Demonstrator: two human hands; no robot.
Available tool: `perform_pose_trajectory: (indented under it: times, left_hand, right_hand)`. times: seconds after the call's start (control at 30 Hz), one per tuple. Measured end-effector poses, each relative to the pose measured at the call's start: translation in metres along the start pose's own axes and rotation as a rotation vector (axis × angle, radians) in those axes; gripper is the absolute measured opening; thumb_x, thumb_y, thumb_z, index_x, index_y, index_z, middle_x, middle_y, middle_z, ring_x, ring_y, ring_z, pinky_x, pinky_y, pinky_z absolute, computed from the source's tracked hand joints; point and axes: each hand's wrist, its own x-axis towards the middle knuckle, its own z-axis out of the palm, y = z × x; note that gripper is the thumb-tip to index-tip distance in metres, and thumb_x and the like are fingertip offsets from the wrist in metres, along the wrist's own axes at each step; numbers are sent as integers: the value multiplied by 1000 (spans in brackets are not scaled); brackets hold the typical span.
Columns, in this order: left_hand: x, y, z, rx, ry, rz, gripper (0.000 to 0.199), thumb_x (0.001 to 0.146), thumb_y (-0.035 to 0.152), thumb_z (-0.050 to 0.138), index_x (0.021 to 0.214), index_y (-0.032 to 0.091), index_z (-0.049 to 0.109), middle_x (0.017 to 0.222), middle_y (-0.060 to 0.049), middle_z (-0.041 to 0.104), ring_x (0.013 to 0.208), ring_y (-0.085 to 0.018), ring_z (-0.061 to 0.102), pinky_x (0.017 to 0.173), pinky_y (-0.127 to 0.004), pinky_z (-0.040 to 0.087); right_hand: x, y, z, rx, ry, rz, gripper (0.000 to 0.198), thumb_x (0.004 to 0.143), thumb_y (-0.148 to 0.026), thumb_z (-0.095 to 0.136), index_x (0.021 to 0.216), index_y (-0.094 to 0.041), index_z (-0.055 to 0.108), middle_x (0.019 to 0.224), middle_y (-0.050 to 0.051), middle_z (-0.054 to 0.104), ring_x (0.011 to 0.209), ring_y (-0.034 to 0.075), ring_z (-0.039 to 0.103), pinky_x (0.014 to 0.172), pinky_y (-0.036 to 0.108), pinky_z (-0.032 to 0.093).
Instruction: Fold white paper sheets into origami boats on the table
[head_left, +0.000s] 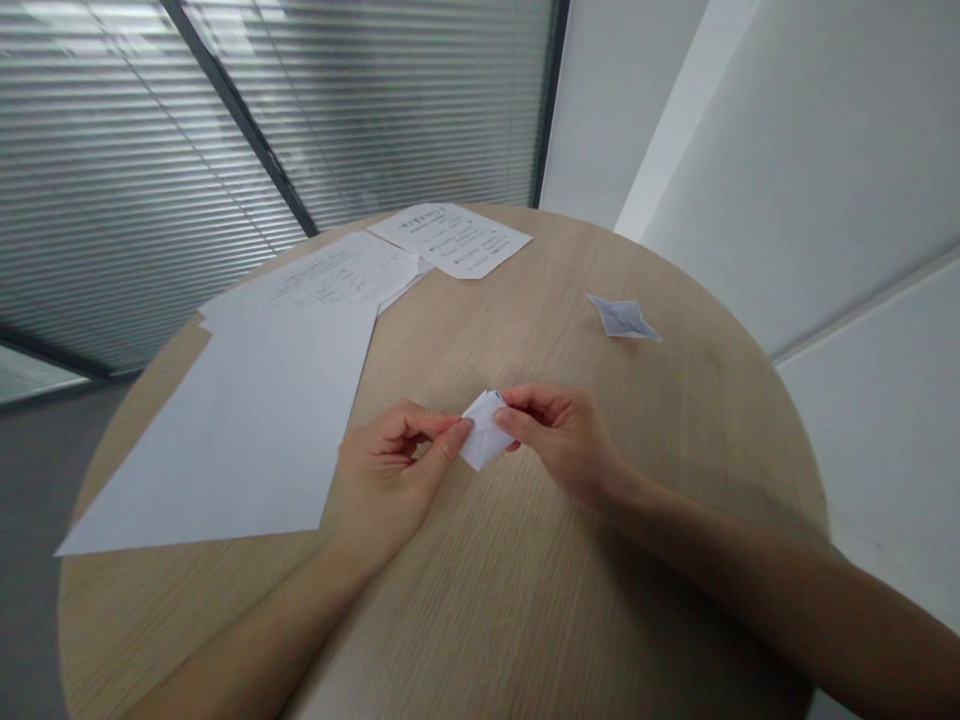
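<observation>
A small folded piece of white paper [484, 436] is held between my two hands over the middle of the table. My left hand [401, 465] pinches its left corner between thumb and forefinger. On the other side, my right hand [562, 432] grips the right edge, thumb on top and fingers behind. The paper is roughly diamond-shaped, with layered folds showing at its upper edge. Beyond my right hand, a folded paper boat [622, 319] with pointed ends rests on the wood, touched by neither hand.
Large blank white sheets [247, 430] cover the left of the round wooden table [510, 620]. Behind them lie handwritten pages [322, 272] and a printed sheet [454, 240] near the far edge. Window blinds [420, 110] and a white wall [840, 150] stand close around the table.
</observation>
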Motion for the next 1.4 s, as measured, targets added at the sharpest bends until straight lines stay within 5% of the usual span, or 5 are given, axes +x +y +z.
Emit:
perform_pose_trajectory:
  times: [0.67, 0.9, 1.13, 1.27, 1.4]
  left_hand:
    - [3, 6, 4, -189, -166, -144, 16, 81, 30, 68, 71, 18, 66, 58, 3, 62, 50, -8, 50, 46, -19, 38]
    - [6, -3, -3, -90, -117, 186, 11, 81, 27, 73, 92, 27, 76, 88, -1, 68, 80, -14, 61, 71, -27, 48]
    - [9, -15, 4, -413, -386, -318, 46, 89, 60, 52, 88, 17, 69, 67, -2, 62, 63, -15, 56, 63, -29, 45]
    - [12, -9, 4, -101, -320, -342, 32, 86, 49, 61, 84, 17, 67, 67, 0, 61, 60, -14, 52, 57, -26, 39]
    - [15, -10, 0, 398, -348, 16, 18, 86, 34, 62, 88, 19, 72, 85, -5, 67, 81, -20, 59, 73, -33, 46]
  right_hand:
    - [2, 2, -7, -13, -213, 88, 15, 73, -28, 75, 83, -17, 74, 68, 0, 70, 54, 9, 59, 51, 22, 50]
    - [-4, -4, -8, -326, -5, -428, 4, 83, -21, 71, 79, -20, 72, 68, -1, 70, 59, 10, 62, 54, 23, 49]
    - [3, -2, -22, -668, 67, -1061, 15, 88, -10, 64, 90, -24, 70, 87, 2, 73, 79, 14, 64, 73, 30, 54]
    - [15, 7, -34, -833, -73, -1121, 16, 92, -12, 58, 90, -23, 70, 86, 1, 72, 76, 14, 60, 71, 28, 52]
    - [22, 13, -44, -1006, -344, -885, 27, 98, -17, 48, 85, -22, 71, 85, 4, 71, 80, 15, 61, 75, 28, 50]
